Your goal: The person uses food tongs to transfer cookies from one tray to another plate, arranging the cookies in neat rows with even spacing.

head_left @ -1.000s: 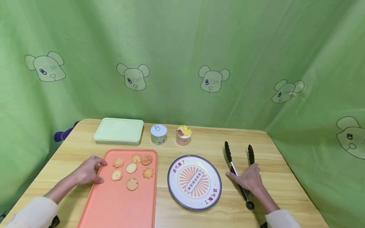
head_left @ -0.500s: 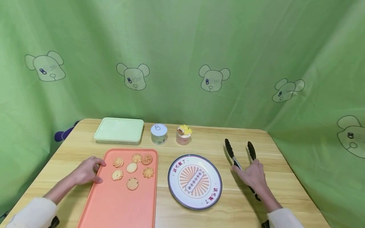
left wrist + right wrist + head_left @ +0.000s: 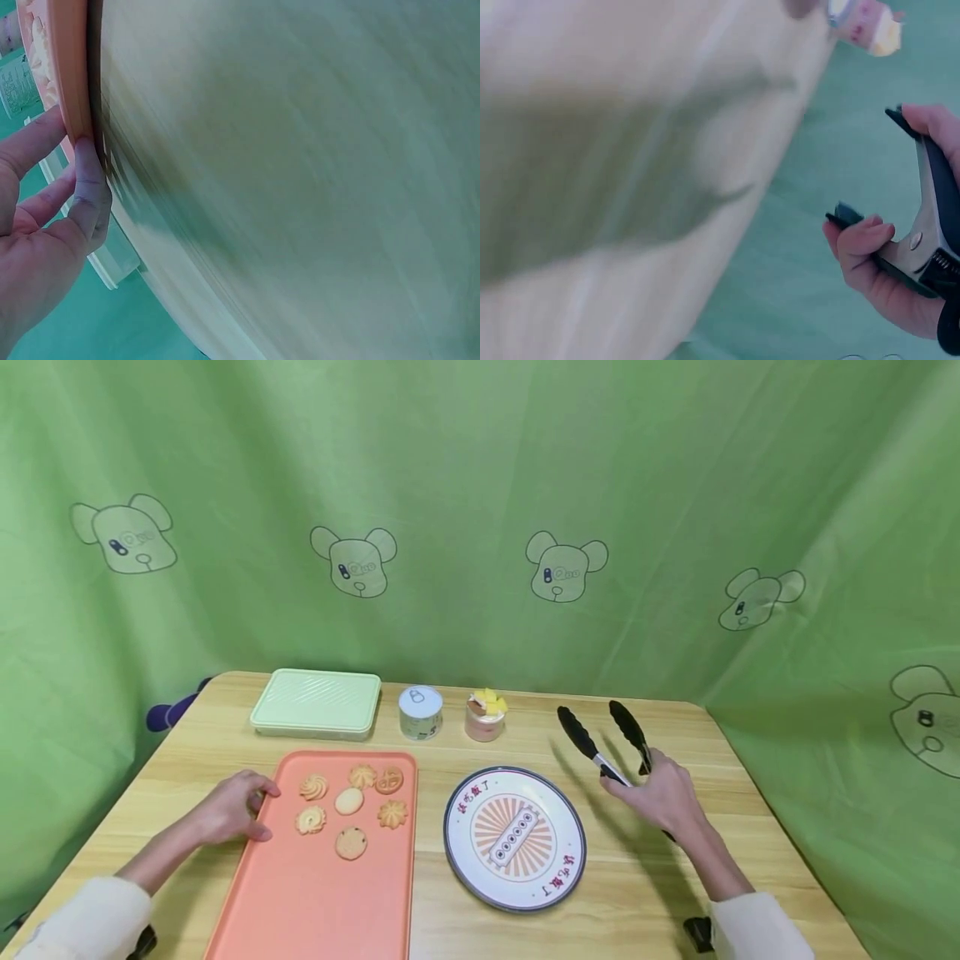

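"Currently, starting from the left, where is the first risk?"

"At the left hand [image 3: 232, 810]. Its thumb and fingers are bent around the left rim of the coral tray [image 3: 307, 902], which lies on the table [image 3: 750, 843], left of centre. The likely cause of a fault is uneven force: if this rim is lifted or jerked, the biscuits [image 3: 349, 802], grouped toward the far end, may slide together. No divider is visible between them."

"Which hazard applies at the middle?"

"Clearance. The plate [image 3: 514, 839] lies flat just right of the tray. If the tray is pushed to the right, it may strike the plate rim. Behind the plate stands the dessert cup [image 3: 484, 722]; a low leftward sweep may tip it."

"And at the far right?"

"The right hand [image 3: 663, 795] has its fingers curled around the tongs [image 3: 609, 768] and holds them above the table, right of the plate. The tips stand wide apart with nothing between them. If the tongs close on a biscuit, excess pressure may crumble it, and insufficient pressure may drop it. With the tips this far apart, a neighbouring biscuit may also be disturbed during the approach"
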Tool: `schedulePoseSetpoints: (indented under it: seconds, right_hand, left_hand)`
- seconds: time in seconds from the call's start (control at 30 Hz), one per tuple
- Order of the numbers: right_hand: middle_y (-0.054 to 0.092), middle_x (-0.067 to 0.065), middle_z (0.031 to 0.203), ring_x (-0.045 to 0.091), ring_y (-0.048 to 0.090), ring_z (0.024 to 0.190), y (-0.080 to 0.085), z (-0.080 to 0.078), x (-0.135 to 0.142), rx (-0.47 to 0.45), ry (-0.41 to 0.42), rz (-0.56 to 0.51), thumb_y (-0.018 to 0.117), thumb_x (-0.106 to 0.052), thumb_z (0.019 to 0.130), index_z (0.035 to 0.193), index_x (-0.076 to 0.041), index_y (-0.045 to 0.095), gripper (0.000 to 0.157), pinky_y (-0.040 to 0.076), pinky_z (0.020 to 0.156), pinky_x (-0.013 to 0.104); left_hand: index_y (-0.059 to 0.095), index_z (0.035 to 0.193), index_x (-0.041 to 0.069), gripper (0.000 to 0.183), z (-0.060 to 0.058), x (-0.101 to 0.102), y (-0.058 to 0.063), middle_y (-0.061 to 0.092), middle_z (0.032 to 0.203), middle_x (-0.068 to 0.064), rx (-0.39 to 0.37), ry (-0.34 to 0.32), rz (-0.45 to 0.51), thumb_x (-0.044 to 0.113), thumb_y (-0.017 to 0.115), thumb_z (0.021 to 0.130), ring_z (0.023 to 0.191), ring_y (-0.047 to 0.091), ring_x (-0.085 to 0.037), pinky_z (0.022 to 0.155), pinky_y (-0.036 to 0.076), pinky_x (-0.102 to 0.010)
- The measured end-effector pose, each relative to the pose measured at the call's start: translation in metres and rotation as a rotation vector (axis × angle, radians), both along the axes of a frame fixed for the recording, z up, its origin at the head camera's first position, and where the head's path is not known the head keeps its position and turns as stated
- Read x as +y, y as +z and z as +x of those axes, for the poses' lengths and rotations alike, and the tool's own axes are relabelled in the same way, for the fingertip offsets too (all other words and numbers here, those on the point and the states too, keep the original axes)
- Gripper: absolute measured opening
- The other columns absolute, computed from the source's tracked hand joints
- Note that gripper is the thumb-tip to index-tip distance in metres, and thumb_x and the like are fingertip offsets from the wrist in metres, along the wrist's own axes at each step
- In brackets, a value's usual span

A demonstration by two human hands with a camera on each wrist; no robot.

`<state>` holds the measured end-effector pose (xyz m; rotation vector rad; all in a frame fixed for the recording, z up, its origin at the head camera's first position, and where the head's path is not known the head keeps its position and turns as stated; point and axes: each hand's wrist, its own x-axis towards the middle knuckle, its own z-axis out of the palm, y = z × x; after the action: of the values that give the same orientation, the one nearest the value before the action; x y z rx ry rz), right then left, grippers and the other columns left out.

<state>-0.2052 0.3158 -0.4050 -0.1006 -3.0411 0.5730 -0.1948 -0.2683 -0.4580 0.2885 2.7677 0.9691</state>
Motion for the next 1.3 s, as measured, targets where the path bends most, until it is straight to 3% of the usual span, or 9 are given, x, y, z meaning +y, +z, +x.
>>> schedulePoseSetpoints:
  seconds: [0.2, 0.5, 0.73, 1.0, 1.3]
  right_hand:
    - [0.043, 0.042, 0.131, 0.056, 0.045, 0.117, 0.018, -0.005, -0.017, 0.052, 0.124, 0.033, 0.070, -0.059, 0.072, 0.137, 0.018, 0.031, 0.108, 0.043, 0.092, 0.060]
    - [0.051, 0.037, 0.125, 0.050, 0.051, 0.115, 0.023, -0.010, -0.054, 0.161, 0.320, 0.101, 0.077, -0.047, 0.068, 0.132, 0.014, 0.043, 0.095, 0.044, 0.094, 0.057]
    - [0.051, 0.031, 0.130, 0.046, 0.051, 0.119, 0.024, -0.012, -0.080, 0.103, 0.401, 0.085, 0.079, -0.047, 0.067, 0.137, 0.007, 0.042, 0.096, 0.044, 0.095, 0.056]
    - [0.060, 0.014, 0.119, 0.031, 0.059, 0.108, 0.024, -0.012, -0.110, 0.062, 0.532, 0.031, 0.082, -0.041, 0.064, 0.134, -0.001, 0.049, 0.087, 0.049, 0.091, 0.047]
    - [0.058, 0.014, 0.129, 0.030, 0.056, 0.117, 0.018, -0.010, -0.139, -0.007, 0.592, 0.040, 0.085, -0.035, 0.062, 0.134, -0.002, 0.050, 0.087, 0.046, 0.098, 0.045]
  left_hand:
    - [0.060, 0.104, -0.005, 0.055, 0.000, 0.000, 0.000, 0.055, 0.098, -0.016, 0.000, -0.005, 0.002, 0.003, 0.086, 0.056, 0.079, 0.056, -0.020, 0.062, 0.046, -0.029]
    - [0.060, 0.104, -0.006, 0.055, 0.000, 0.000, 0.001, 0.054, 0.096, -0.017, -0.012, -0.001, -0.002, 0.002, 0.085, 0.056, 0.079, 0.056, -0.021, 0.063, 0.046, -0.030]
    - [0.060, 0.104, -0.006, 0.054, 0.000, 0.002, 0.003, 0.054, 0.096, -0.017, -0.015, 0.008, -0.006, 0.001, 0.085, 0.057, 0.080, 0.055, -0.022, 0.063, 0.046, -0.029]
    - [0.060, 0.104, -0.007, 0.054, 0.002, 0.003, 0.004, 0.054, 0.096, -0.018, -0.003, 0.003, -0.009, -0.001, 0.084, 0.056, 0.079, 0.055, -0.022, 0.062, 0.045, -0.029]
    - [0.060, 0.105, -0.006, 0.055, 0.000, 0.002, 0.003, 0.054, 0.096, -0.017, -0.020, 0.014, -0.006, 0.000, 0.084, 0.055, 0.080, 0.056, -0.022, 0.063, 0.046, -0.031]
